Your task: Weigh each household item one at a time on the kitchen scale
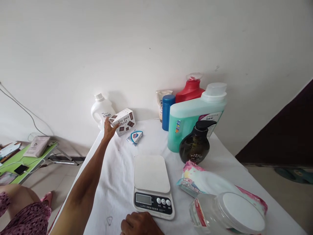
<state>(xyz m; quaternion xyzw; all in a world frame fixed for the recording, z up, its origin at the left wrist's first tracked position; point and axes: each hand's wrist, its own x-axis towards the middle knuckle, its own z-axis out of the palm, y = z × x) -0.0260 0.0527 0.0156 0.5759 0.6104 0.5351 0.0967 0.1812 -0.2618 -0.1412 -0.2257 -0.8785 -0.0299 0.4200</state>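
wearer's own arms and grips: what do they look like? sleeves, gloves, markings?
Left arm: bare, no sleeve in view. Left grip: human hand, no glove or wristband; too small to rule out a ring. Right grip: also ungloved, cut off by the frame, so sleeve unknown. No cables or markings seen.

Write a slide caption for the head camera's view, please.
Left hand on a Su-per Meal box beside a white jug; curled right hand near a digital scale.

white box point(125, 122) with brown squares, blue-and-white packet point(135, 137), white scale point(151, 173) with black panel point(154, 203); red bottle point(189, 92), green jug point(189, 116)
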